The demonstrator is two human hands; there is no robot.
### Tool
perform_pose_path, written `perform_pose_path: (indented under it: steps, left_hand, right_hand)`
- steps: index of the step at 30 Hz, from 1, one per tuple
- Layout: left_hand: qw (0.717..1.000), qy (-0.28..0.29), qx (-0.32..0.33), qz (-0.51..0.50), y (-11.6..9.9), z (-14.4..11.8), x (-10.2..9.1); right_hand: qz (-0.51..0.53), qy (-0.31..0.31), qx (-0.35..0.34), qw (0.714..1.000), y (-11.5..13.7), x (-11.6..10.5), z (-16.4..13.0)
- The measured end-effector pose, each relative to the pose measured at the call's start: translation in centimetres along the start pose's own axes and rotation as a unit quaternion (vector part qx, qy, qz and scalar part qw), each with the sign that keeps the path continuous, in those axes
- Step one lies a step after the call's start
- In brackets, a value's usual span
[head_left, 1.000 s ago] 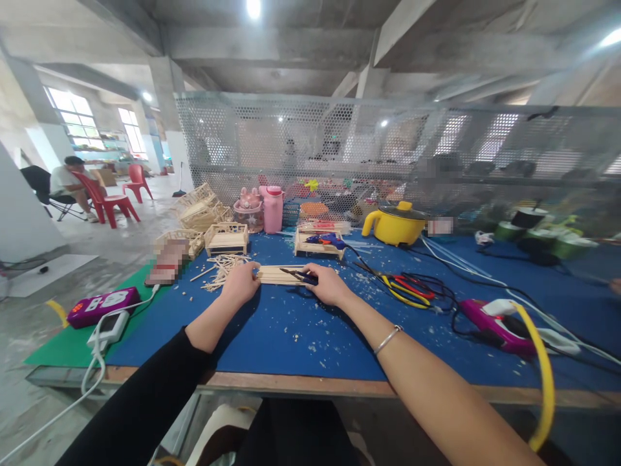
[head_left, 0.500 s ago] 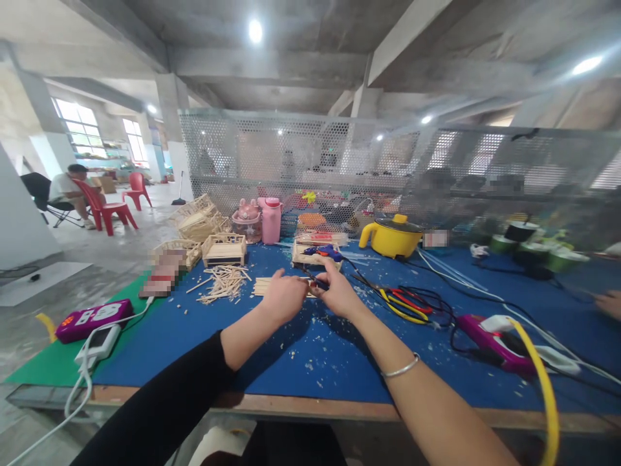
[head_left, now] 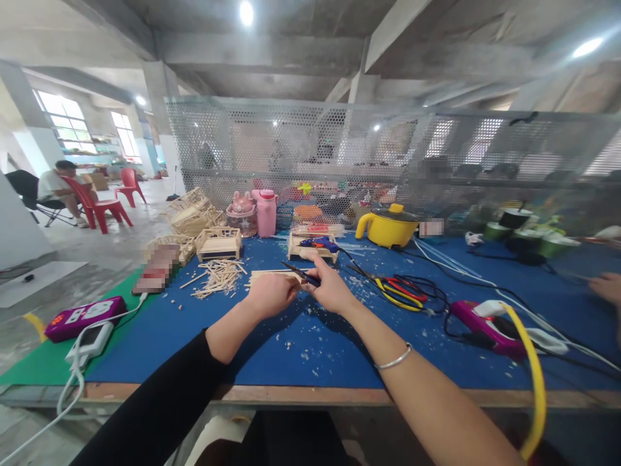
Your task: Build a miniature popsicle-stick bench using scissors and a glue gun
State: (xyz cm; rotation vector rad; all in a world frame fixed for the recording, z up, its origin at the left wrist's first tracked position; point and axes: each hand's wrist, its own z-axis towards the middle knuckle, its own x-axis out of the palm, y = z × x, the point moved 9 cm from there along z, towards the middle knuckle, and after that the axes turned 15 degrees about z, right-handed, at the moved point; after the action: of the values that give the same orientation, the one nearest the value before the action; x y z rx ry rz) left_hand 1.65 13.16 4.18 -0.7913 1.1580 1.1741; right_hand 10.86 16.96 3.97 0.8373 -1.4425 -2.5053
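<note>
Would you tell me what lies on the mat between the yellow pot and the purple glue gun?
In the head view, yellow- and red-handled cutters amid tangled black cables lie between the yellow pot and the purple glue gun.

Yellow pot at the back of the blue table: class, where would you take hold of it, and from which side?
Probably grip the yellow pot by the curved handle sticking out on its left side, coming in from the left over the bare blue table. The handle stands clear of the round body; cables lie to its right.
</note>
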Motion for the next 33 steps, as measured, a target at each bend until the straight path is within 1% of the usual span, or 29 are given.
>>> perform_pose_path:
  steps: [2,4,6,8,10,11,12,14,16,17,19,21,26,30,33]
  left_hand:
    - [1.0,-0.005,-0.011,-0.01,0.3,-0.1,-0.2]
    - [0.999,-0.027,-0.025,-0.014,1.0,-0.2,-0.7]
    - [0.996,-0.063,-0.046,-0.03,2.1,-0.3,-1.4]
    - [0.988,-0.113,-0.075,-0.078,3.4,-0.5,-2.3]
    - [0.969,-0.161,-0.115,-0.15,5.0,-0.8,-2.8]
    - [0.955,-0.181,-0.137,-0.192,5.7,-0.9,-2.8]
    - [0.939,-0.194,-0.156,-0.237,6.3,-0.9,-2.7]
    - [0.904,-0.204,-0.183,-0.328,7.0,-0.9,-2.1]
    - [0.876,-0.195,-0.19,-0.398,7.0,-0.7,-1.4]
    - [0.87,-0.186,-0.188,-0.417,6.8,-0.5,-1.1]
    - [0.869,-0.171,-0.18,-0.429,6.4,-0.4,-0.8]
    - [0.877,-0.165,-0.17,-0.418,6.0,-0.3,-0.9]
    - [0.902,-0.18,-0.147,-0.364,5.3,-0.4,-1.3]
    - [0.921,-0.176,-0.13,-0.321,4.6,-0.4,-1.5]
    - [0.929,-0.17,-0.129,-0.302,4.3,-0.4,-1.5]
  right_hand:
    - [0.004,0.004,-0.012,1.0,0.2,0.0,0.0]
    - [0.003,-0.014,-0.041,0.999,0.9,-0.6,0.1]
    - [0.005,-0.067,-0.077,0.995,1.8,-1.9,0.1]
    - [0.019,-0.14,-0.092,0.986,2.1,-3.6,0.0]
    - [0.025,-0.191,-0.069,0.979,1.5,-4.9,-0.1]
    - [0.021,-0.197,-0.048,0.979,1.0,-5.1,-0.1]
    - [0.012,-0.186,-0.026,0.982,0.5,-5.0,0.0]
    - [-0.01,-0.131,0.005,0.991,-0.5,-4.0,0.3]
    - [-0.033,-0.069,0.016,0.997,-1.0,-2.6,0.5]
    - [-0.04,-0.049,0.016,0.998,-1.1,-2.1,0.5]
    - [-0.042,-0.026,0.014,0.999,-1.1,-1.4,0.5]
    - [-0.035,-0.015,0.006,0.999,-0.9,-1.1,0.4]
    - [-0.07,0.014,-0.004,0.997,-0.6,-0.6,0.3]
    - [-0.068,0.024,-0.007,0.997,-0.6,-0.3,0.2]
    - [-0.063,0.028,-0.007,0.998,-0.6,-0.1,0.3]
